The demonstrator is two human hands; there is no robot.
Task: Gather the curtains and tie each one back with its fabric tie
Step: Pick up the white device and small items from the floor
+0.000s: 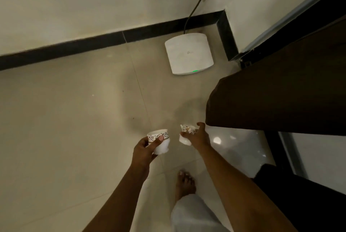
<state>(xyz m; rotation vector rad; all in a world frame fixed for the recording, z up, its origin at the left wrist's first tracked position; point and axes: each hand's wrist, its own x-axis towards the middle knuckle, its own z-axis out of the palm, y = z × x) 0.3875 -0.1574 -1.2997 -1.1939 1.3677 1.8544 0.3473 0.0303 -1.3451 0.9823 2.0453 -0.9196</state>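
Brown curtain (280,97) hung loose at right, no tie seen. Left hand (142,149) curled its fingers round left cup (162,147); right hand (198,136) pinched right cup (184,140). Setting both down first would free them.

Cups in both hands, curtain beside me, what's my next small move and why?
Probably set both cups down first: the left hand grips the left cup and the right hand holds the right cup, so neither is free to gather the dark curtain at the right.

Router (189,54) on floor (74,119) nr wall (74,7)
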